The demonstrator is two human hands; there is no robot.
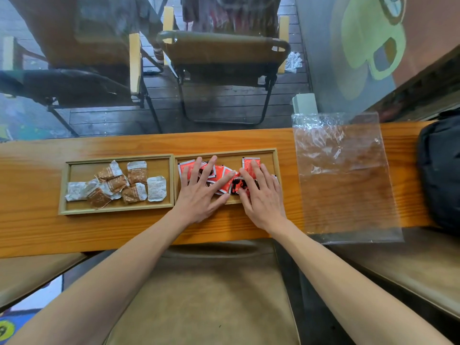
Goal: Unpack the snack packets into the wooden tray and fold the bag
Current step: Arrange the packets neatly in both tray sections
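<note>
Two wooden trays sit side by side on the wooden counter. The left tray holds several brown and white snack packets. In the right tray lie several red snack packets. My left hand rests flat on the red packets with fingers spread and straight. Beside it, my right hand lies flat on the same pile, fingers straight. A clear plastic bag lies flat and unfolded on the counter to the right of the trays, its near end hanging over the counter's front edge.
A black bag sits at the counter's far right. A small white box stands behind the plastic bag. Beyond a glass pane are folding chairs on a dark deck. A tan seat is below my arms.
</note>
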